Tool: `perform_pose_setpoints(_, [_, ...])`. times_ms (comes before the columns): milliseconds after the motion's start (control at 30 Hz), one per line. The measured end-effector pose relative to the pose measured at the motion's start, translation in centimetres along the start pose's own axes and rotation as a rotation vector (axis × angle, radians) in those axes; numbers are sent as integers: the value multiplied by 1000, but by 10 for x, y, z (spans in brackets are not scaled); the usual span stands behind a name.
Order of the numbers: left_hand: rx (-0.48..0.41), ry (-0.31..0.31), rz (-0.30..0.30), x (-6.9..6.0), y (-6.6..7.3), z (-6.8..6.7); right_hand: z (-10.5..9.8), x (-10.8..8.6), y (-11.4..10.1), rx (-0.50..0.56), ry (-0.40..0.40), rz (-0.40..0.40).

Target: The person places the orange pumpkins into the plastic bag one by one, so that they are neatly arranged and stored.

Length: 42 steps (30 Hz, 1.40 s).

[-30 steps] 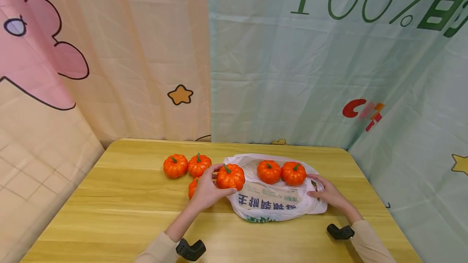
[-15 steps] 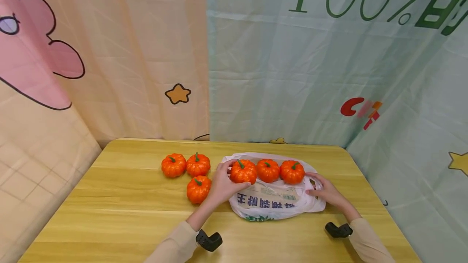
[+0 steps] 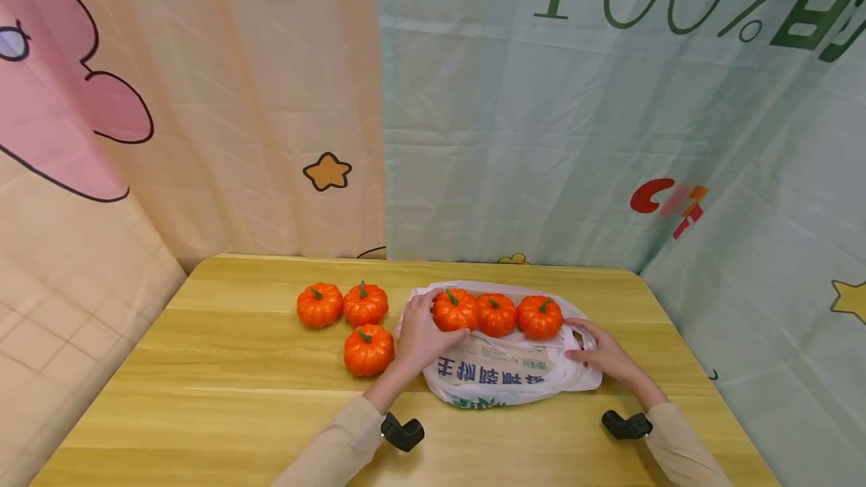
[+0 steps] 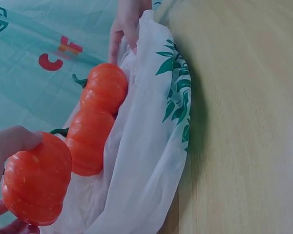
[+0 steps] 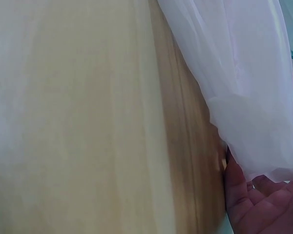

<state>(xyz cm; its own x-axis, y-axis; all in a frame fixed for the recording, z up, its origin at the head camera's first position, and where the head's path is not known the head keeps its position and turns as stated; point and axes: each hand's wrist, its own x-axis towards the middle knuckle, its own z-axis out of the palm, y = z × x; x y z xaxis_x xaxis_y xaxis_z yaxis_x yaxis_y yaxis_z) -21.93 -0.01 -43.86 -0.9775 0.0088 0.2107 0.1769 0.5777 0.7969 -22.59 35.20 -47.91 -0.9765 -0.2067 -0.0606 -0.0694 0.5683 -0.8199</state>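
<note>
In the head view my left hand (image 3: 421, 333) holds a small orange pumpkin (image 3: 455, 310) by its sides, over the left part of a white plastic bag (image 3: 564, 378). The left wrist view shows this pumpkin (image 4: 36, 180) between thumb and fingers. Two more pumpkins, one in the middle (image 3: 497, 315) and one at the right (image 3: 540, 317), sit side by side in the bag's opening. My right hand (image 3: 607, 358) grips the bag's right end. In the right wrist view, white plastic (image 5: 254, 107) partly covers the curled fingers of that hand (image 5: 263, 207).
Left of the bag, three pumpkins stand on the wooden table (image 3: 223, 397): one at the far left (image 3: 320, 306), one beside it (image 3: 366, 304) and one nearer the front (image 3: 368, 350). A printed curtain (image 3: 507, 134) hangs behind the table.
My left hand has carried its pumpkin rightward from the bag's left edge to beside the two in the opening. The right hand keeps its hold on the bag.
</note>
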Motion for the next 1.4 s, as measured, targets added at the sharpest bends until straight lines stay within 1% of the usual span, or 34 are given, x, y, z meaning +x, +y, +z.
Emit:
perform_pose_setpoints(100, [34,15,-12,1,-1,1,0,0,0,7,-8,4])
perform_pose_setpoints(233, [47,11,-30,2,-3,4,0,-1,0,10,-9,2])
perform_pose_setpoints(400, [44,16,-28,2,-7,8,0,-1,0,8,-8,2])
perform_pose_setpoints(667, [74,13,-31,3,-10,15,1,-1,0,7,-9,9])
perform_pose_setpoints(767, [67,19,-20,3,-11,17,1,-1,-1,8,-2,12])
perform_pose_setpoints(833, [63,30,-2,2,-12,18,1,0,0,7,1,10])
perform_pose_setpoints(1000, [24,46,28,1,-15,21,1,0,1,8,7,-8])
perform_pose_setpoints(1167, [-13,66,41,1,-17,25,1,0,2,13,11,-12])
perform_pose_setpoints(1300, [-15,70,44,1,-17,26,2,0,2,18,12,-7])
perform_pose_setpoints(1400, [-1,69,35,1,-16,27,1,0,3,23,11,-2])
